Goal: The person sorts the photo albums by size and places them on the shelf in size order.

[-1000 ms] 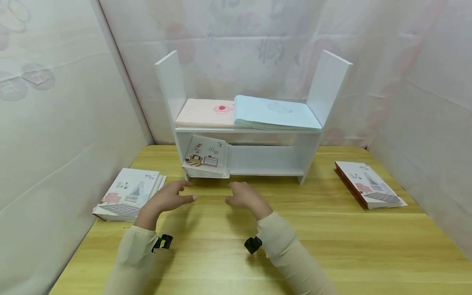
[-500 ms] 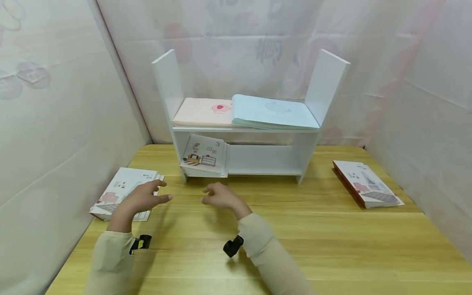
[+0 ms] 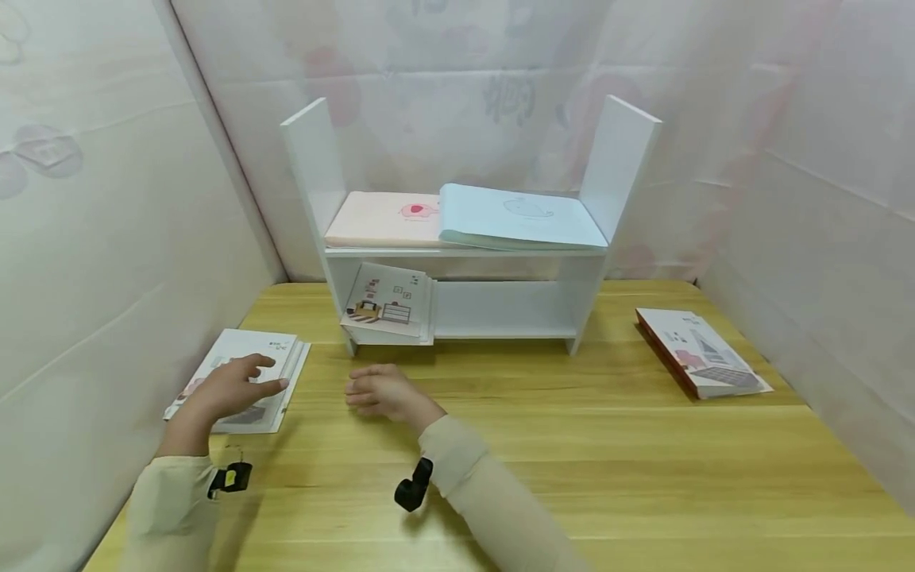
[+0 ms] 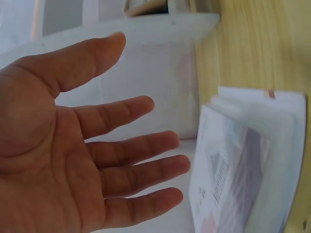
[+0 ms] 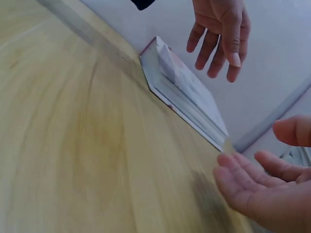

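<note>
Pale printed sheets (image 3: 457, 135) border the yellow wood-grain table (image 3: 608, 469) beneath the right hand (image 3: 388, 392).

**No Readable Text in Any View**

Cannot read a single word, brand or number. On the pale curtain (image 3: 457, 151), near 12 o'clock in the head view, find large grey characters (image 3: 509, 95), too washed out to decipher. On the white book (image 3: 248, 342), between 8 and 9, see small dark lettering, too small to read; likewise on the red-spined book (image 3: 704, 356), between 3 and 4, and on the shelved book (image 3: 386, 300), at 9, close to centre.
</note>
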Demonstrator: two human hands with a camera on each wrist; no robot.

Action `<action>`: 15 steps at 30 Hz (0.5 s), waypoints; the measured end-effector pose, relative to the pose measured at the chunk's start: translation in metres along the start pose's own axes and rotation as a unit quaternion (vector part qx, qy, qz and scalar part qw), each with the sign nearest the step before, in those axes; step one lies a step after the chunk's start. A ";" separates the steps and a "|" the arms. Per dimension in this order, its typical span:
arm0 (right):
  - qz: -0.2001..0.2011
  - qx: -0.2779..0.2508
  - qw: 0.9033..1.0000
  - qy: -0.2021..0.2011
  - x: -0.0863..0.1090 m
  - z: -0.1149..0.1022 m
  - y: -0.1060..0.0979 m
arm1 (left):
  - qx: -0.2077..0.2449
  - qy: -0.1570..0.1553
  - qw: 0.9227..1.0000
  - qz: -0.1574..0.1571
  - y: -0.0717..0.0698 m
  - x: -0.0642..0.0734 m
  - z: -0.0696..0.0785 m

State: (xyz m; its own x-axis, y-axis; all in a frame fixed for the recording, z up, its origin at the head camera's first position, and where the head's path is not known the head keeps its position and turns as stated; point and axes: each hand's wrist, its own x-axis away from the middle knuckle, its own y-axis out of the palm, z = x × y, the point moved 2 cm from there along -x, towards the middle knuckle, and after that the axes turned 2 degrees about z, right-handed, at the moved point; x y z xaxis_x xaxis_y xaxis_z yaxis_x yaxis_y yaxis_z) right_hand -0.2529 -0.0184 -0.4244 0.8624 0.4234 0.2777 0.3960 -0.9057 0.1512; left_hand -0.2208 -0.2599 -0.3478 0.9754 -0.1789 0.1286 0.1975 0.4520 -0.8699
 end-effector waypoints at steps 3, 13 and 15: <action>0.012 -0.078 0.997 0.010 -0.005 0.003 0.013 | 0.002 -0.004 1.000 0.004 -0.002 -0.001 -0.011; -0.029 -0.232 0.972 0.033 -0.020 0.006 0.056 | 0.036 -0.032 0.999 0.019 -0.016 0.001 -0.044; -0.038 -0.238 0.970 0.038 -0.020 0.005 0.064 | 0.039 -0.050 0.998 0.013 -0.020 0.003 -0.050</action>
State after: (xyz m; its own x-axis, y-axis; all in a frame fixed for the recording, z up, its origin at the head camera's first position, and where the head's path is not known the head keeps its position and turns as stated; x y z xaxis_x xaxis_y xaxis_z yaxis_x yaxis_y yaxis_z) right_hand -0.2427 -0.0848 -0.4253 0.8037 0.5048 0.3149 0.2516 -0.7680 0.5889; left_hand -0.2265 -0.3135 -0.3535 0.9844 -0.0803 0.1563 0.1751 0.5234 -0.8339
